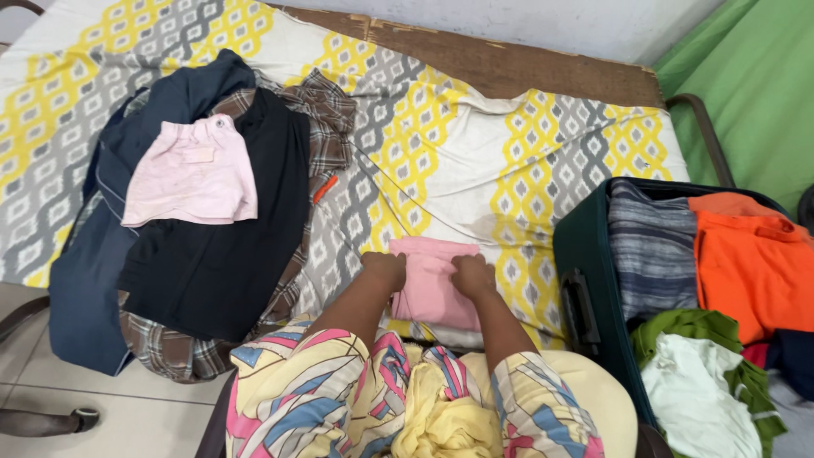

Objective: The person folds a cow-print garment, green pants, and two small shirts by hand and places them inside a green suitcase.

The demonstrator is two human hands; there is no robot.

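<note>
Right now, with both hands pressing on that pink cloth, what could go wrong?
The folded pink cloth lies near the bed's front edge, under the left hand and right hand; it might slip off or unfold once released. The pink shorts sit loosely atop the clothes pile, which overhangs the edge and could slide down.

a bed with a yellow-grey patterned sheet carries a clothes pile at left, a folded pink garment lower centre, a dark green suitcase at right.
</note>
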